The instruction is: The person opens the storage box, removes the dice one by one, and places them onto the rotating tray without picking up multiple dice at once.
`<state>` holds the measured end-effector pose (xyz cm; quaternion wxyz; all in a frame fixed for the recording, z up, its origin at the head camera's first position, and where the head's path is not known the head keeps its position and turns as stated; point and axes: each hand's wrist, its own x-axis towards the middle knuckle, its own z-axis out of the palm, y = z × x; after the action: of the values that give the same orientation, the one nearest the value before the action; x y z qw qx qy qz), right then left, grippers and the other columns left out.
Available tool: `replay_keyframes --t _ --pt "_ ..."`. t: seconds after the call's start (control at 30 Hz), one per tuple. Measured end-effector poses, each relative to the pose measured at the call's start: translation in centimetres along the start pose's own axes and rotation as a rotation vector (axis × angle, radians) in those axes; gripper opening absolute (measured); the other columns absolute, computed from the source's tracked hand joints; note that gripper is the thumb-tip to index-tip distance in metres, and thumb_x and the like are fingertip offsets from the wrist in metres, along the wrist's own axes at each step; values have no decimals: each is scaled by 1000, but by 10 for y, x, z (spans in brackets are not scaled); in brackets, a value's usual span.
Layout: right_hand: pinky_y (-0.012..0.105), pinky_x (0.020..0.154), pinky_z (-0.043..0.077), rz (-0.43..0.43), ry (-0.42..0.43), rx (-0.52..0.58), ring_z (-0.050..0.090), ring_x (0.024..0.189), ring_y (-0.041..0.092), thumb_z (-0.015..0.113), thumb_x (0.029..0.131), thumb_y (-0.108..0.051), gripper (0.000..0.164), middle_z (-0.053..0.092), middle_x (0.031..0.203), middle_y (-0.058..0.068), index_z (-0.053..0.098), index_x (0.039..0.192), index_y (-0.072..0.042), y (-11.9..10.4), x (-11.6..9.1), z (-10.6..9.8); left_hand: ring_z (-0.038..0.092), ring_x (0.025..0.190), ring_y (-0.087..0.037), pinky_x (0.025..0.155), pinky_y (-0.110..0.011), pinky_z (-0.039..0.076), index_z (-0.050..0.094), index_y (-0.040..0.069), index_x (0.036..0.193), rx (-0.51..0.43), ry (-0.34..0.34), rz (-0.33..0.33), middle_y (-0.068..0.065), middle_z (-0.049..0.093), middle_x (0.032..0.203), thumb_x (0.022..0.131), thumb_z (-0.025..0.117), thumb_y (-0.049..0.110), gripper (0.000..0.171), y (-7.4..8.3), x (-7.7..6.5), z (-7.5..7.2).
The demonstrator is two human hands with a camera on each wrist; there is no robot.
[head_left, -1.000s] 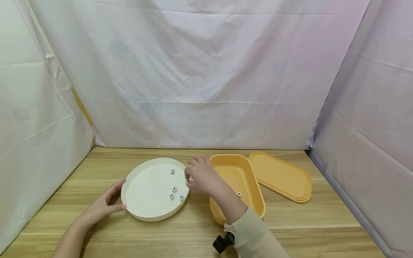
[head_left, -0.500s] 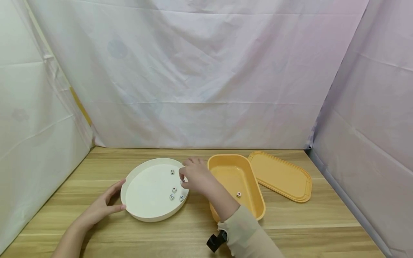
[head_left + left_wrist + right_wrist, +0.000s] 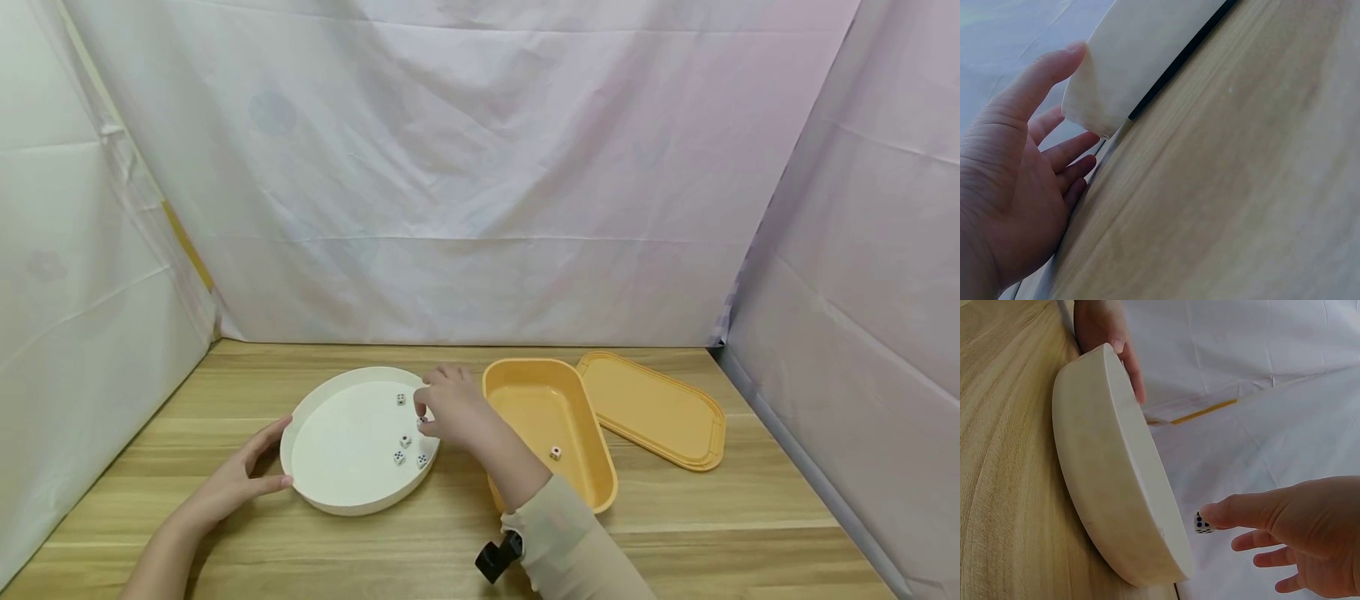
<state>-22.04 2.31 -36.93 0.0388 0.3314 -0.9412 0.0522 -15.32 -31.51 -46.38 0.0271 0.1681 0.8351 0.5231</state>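
Observation:
My right hand pinches a white die between thumb and forefinger, above the right side of a round white tray. Several other white dice, one of them a die toward the back, lie on the tray's right half. At the tray's left side my left hand touches the wall with thumb and fingers spread; in the left wrist view its fingers are fairly straight. Just right of the tray stands a yellow box, partly behind my right forearm. One die with a red pip shows inside it.
A flat yellow lid lies right of the box, one end close against it. Everything stands on a wooden table. White cloth hangs along the back and both sides. A black wrist strap hangs under my right sleeve.
My right hand has moved slightly left, farther over the tray, with the die in its fingers. The die in the box shows more fully now. The left hand stays put.

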Motion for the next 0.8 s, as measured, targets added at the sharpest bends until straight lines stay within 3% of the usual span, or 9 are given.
replay_keyframes --t 0.43,0.8 --pt "50 106 25 9 -22 15 37 128 28 76 82 -33 19 53 132 5 70 97 -23 2 -2 0 25 121 17 92 -3 22 21 7 152 4 -1 5 -27 23 150 86 69 7 81 -2 0 0" --pt "49 106 25 -9 -12 24 36 129 27 76 83 -35 22 51 135 5 71 101 -22 4 -11 -6 25 122 17 92 -3 22 22 4 151 -12 1 15 -29 23 149 86 69 5 81 -4 1 0"
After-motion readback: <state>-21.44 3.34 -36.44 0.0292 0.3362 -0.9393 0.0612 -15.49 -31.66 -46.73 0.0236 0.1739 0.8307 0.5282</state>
